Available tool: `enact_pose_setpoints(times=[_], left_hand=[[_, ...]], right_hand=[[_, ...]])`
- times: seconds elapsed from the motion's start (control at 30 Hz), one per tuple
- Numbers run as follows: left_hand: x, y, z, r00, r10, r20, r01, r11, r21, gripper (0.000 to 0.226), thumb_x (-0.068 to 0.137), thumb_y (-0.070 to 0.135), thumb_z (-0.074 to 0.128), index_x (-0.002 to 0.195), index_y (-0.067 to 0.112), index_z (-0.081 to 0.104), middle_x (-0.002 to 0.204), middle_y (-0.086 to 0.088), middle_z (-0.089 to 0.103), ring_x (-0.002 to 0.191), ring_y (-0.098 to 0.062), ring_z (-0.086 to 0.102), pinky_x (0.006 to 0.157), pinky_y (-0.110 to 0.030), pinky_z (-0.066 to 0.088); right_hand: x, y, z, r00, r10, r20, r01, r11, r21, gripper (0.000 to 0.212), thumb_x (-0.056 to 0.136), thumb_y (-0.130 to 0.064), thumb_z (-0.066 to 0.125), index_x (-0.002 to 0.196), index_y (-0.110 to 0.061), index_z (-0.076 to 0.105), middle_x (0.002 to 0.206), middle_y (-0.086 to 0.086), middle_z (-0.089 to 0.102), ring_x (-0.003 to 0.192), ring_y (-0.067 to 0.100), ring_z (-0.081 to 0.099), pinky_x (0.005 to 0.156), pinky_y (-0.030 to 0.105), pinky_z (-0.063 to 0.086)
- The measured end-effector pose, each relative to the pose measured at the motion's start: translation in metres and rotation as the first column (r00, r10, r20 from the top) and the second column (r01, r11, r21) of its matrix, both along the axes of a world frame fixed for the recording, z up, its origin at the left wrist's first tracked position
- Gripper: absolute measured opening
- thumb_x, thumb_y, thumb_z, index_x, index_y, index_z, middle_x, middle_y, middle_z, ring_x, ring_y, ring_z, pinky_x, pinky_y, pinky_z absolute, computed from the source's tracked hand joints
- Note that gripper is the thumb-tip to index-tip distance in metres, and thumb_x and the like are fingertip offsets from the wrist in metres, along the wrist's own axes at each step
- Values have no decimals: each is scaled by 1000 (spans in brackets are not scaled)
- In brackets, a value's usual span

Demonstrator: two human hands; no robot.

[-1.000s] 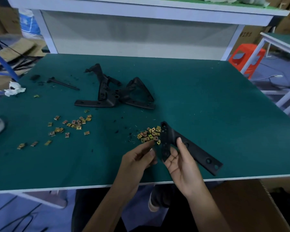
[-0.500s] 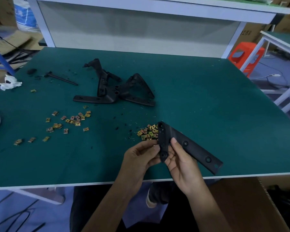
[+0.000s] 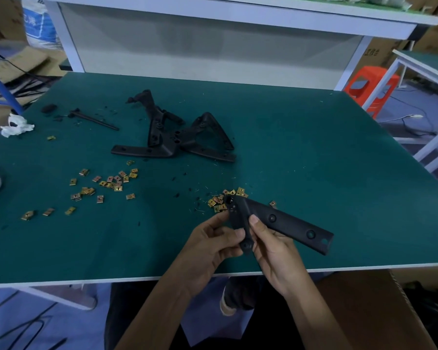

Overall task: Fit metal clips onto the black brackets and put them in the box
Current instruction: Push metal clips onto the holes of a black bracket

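Holding an L-shaped black bracket (image 3: 283,223) above the near part of the green desk (image 3: 314,160), the right hand (image 3: 271,251) has its grip clamped on the bend, thumb lying over the top face and fingers tucked underneath. The bracket's long arm, with its round holes, sticks out to the right and away from that hand. The left hand (image 3: 213,246) comes in from the bracket's left side; its grip is closed on the short arm, thumb tip pressed against the edge and fingers curled behind. Whether a clip sits between those fingers cannot be made out.

Just beyond the bracket's far tip lies a small heap of brass-coloured clips (image 3: 218,202), some touching it from behind. Well to the bracket's left, more scattered clips (image 3: 106,184) are spread out. Farther beyond the bracket sits a tangle of other brackets (image 3: 177,137), overlapping one another. Below and right of the bracket, off the desk's edge, a cardboard box (image 3: 364,311) stands open.
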State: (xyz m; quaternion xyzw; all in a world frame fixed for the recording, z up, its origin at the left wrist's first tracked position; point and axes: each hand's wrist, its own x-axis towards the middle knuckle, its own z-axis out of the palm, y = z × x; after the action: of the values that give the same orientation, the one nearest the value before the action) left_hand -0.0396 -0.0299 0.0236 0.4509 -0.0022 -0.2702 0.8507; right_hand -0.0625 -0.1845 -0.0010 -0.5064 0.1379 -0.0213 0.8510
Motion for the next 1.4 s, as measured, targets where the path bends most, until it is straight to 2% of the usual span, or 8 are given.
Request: enact_pose_setpoints(times=[0.17,0.23,0.33,0.5,0.73,0.97,1.17,1.4], left_hand=[[-1,-1,1,996,-25,87,13,991,130,33,80,13,80,112,18,75,85,-8,71,78,-15,69,68,-23,56],[1,-6,5,983,-51,179,3,966,259,23,84,23,78,106,26,76,89,-3,76,82,-12,70,71,-23,56],[10,-13,10,941,-36,338,-110,909,402,15,92,35,66,101,28,75,86,4,76,76,-10,69,70,-24,54],[44,-10,4,695,-228,682,-566,411,715,18,100,33,58,109,27,72,101,13,71,96,-10,58,85,-26,45],[96,-29,7,655,-560,508,-574,70,816,34,105,32,45,132,24,64,131,-5,53,120,-26,37,103,-34,34],[103,-26,18,696,-533,482,-493,133,860,14,101,27,54,107,21,66,116,-1,62,112,-25,42,97,-36,38],[58,-7,34,828,-99,551,-392,600,698,17,103,25,52,109,35,65,95,24,67,93,9,61,74,-6,43],[9,-21,33,960,142,242,-236,877,419,18,97,6,61,102,17,74,90,1,77,75,-8,69,61,-19,51]], right_hand=[[5,-3,-2,1000,11,-9,-9,990,144,65,79,-29,85,124,12,63,118,32,59,114,39,52,117,60,35],[6,-6,3,997,78,-6,-75,969,236,83,75,-34,91,130,16,54,113,27,58,107,37,54,99,54,48],[3,-15,9,981,161,107,-192,885,424,58,82,-32,86,124,0,63,116,18,67,101,28,64,82,40,53],[1,-22,5,980,120,156,-186,826,532,19,83,-25,82,99,-16,76,88,0,71,76,14,66,68,31,53],[4,-23,-1,978,148,149,-205,818,537,13,93,-24,73,101,-14,76,89,1,70,78,15,66,73,32,52],[6,-21,3,988,126,88,-153,850,504,27,78,-26,88,101,-15,78,89,1,68,81,16,65,75,31,50],[8,-19,7,994,88,72,-112,841,529,35,72,-23,92,103,-12,79,89,3,72,81,17,69,70,32,56],[8,-16,11,987,131,97,-162,849,503,28,90,-25,74,114,-10,77,112,9,76,99,19,73,77,31,58]])
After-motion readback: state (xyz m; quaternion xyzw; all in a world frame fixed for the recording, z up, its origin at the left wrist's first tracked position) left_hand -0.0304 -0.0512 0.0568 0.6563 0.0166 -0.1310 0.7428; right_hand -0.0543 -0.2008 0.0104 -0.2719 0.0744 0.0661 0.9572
